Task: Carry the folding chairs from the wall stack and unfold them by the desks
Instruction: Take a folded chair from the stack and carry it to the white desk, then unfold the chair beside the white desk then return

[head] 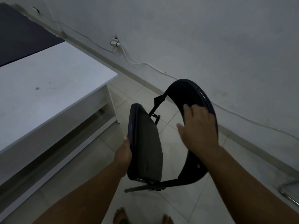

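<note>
A black folding chair (pixel 145 143) with a grey padded seat stands partly unfolded on the tiled floor in front of me, right of the white desk (pixel 48 88). My left hand (pixel 123 152) grips the left edge of the seat, thumb on the rim. My right hand (pixel 198 126) rests on top of the curved black backrest (pixel 191 89), fingers spread over it. The seat is tilted steeply, its pad facing right toward the backrest.
A white wall (pixel 210 38) with a cable (pixel 129 60) and a small fitting runs diagonally behind the chair. A chrome tube (pixel 289 196) of another object shows at the lower right. My bare feet (pixel 121 215) stand on the tiles below.
</note>
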